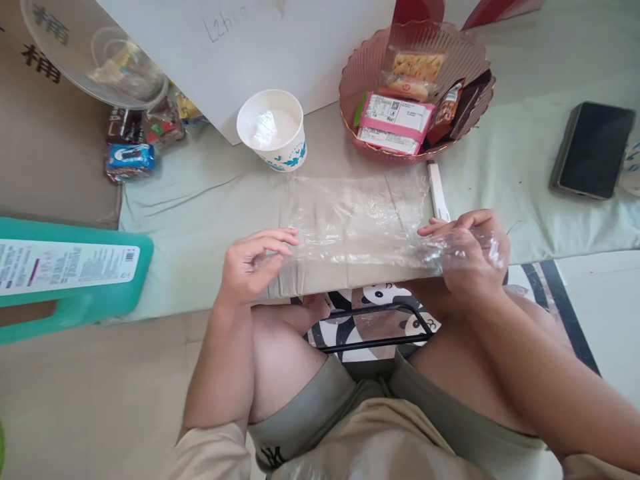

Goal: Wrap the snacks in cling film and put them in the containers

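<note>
A crinkled sheet of clear plastic film [357, 217] spreads over the near edge of the cloth-covered table, between my two hands. At its left edge, my left hand [257, 263] has thumb and fingers closing on the plastic. My right hand [473, 250] is curled at the other end, with bunched plastic lying over its fingers and back. Whether the film is a single sheet or a flat bag, I cannot tell. Just beyond it stands a white paper cup [283, 157] with a blue leaf print. A slim white stick-like object [437, 190] lies near my right fingers.
A pink ribbed bowl [363, 70] holds wrapped snacks. A black phone [595, 150] lies at the right. Leftward are a green bottle [100, 293], a wrapped blue snack [131, 157] and a clear tub [55, 67]. A white board [300, 47] stands behind the cup.
</note>
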`<state>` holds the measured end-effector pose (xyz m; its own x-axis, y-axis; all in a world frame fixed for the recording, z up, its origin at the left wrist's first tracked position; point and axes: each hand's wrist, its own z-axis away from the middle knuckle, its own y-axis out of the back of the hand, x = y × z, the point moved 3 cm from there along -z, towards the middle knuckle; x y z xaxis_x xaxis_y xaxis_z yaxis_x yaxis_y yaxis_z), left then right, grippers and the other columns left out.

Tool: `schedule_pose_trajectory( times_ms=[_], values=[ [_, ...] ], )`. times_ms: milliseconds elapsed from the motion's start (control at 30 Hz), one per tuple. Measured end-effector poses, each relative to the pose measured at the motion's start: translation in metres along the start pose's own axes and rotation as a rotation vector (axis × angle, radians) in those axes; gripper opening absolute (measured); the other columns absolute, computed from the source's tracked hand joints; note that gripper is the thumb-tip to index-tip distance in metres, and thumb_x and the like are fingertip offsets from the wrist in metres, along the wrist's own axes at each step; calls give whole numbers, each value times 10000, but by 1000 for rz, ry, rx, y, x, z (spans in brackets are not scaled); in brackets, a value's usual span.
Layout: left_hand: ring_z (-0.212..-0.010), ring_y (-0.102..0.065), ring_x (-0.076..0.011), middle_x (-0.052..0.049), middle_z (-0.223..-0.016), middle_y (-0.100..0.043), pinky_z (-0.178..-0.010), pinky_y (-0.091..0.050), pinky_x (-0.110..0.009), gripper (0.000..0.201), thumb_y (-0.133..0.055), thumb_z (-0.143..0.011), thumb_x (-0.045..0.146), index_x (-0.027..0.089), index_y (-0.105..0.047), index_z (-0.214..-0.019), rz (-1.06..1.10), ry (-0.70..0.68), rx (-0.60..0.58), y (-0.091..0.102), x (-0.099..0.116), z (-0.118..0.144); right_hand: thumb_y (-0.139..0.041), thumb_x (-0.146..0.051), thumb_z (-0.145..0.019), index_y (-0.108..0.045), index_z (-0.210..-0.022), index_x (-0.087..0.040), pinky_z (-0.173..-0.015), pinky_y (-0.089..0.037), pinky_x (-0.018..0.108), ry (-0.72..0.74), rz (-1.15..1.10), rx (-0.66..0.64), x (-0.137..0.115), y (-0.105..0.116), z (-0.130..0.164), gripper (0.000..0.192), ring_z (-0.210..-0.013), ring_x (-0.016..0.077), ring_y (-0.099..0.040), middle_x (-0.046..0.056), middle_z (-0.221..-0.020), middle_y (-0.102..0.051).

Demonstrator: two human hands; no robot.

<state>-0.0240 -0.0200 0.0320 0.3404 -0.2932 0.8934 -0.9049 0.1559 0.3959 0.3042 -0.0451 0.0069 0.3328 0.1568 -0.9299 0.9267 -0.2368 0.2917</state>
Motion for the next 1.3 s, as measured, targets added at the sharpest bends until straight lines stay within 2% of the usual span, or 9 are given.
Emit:
schedule_pose_trajectory(
  times_ms=[100,167,300,467,633,800,1033,1200,1300],
  values=[
    [-812,-785,-224,-31,-745,-778,-859,-662,-418,272,-720,-879,485,246,-722,-749,210,63,225,0,-8,-3,-627,-422,-969,-565,-811,-288,-951,-594,483,-20,-128,110,4,2,2,216,-624,191,-695,-61,-585,-582],
    [-657,-741,-186,-10,-663,-736,-658,-643,-334,346,-738,-850,573,242,-691,-760,250,163,308,-4,-12,-6,-604,-454,-993,-593,-778,-292,-798,-615,436,-52,-125,71,5,-1,2,269,-571,186,-649,-49,-566,-555],
    [-425,-601,-116,16,-595,-684,-352,-405,-221,463,-724,-824,693,237,-649,-846,210,281,363,-14,-15,-13,-581,-506,-1006,-606,-812,-298,-560,-549,372,-142,-182,114,5,-6,2,285,-518,176,-602,-35,-596,-534],
    [-344,-524,-90,61,-524,-619,-319,-360,-205,466,-690,-848,700,246,-602,-904,142,366,370,-16,-19,-18,-576,-522,-997,-656,-933,-273,-628,-622,327,-245,-333,104,7,-15,2,269,-638,157,-686,-14,-737,-652],
    [-307,-454,-74,67,-498,-575,-283,-295,-197,368,-682,-895,593,237,-598,-857,113,421,345,-11,-25,-12,-623,-471,-986,-609,-814,-262,-552,-588,288,-316,-158,-12,4,-18,3,271,-603,152,-689,3,-747,-698],
    [-317,-459,-77,50,-512,-576,-268,-237,-189,277,-671,-925,481,227,-612,-832,88,492,322,-3,-30,-4,-592,-501,-991,-613,-889,-259,-337,-349,250,-362,-108,-70,-4,-19,1,264,-354,100,-452,-39,-610,-631],
    [-256,-360,-88,50,-371,-492,-264,-194,-186,167,-609,-902,277,209,-650,-756,16,627,250,9,-25,-6,-594,-303,-893,-637,-780,-246,-429,-370,270,-270,219,-269,-13,-19,2,133,-400,135,-491,-48,-458,-567],
    [-253,-356,-104,44,-336,-478,-266,-220,-194,139,-647,-831,279,203,-685,-721,-22,689,39,13,-24,-4,-559,-250,-839,-565,-630,-244,-554,-417,307,-74,384,-438,-20,-21,4,210,-534,159,-572,-6,-550,-606],
    [-260,-365,-96,34,-370,-542,-285,-243,-192,140,-692,-806,320,206,-691,-725,-88,701,-41,13,-23,-2,-559,-325,-903,-478,-556,-242,-564,-387,326,-30,432,-441,-20,-19,4,365,-555,171,-557,7,-552,-570]
  ],
)
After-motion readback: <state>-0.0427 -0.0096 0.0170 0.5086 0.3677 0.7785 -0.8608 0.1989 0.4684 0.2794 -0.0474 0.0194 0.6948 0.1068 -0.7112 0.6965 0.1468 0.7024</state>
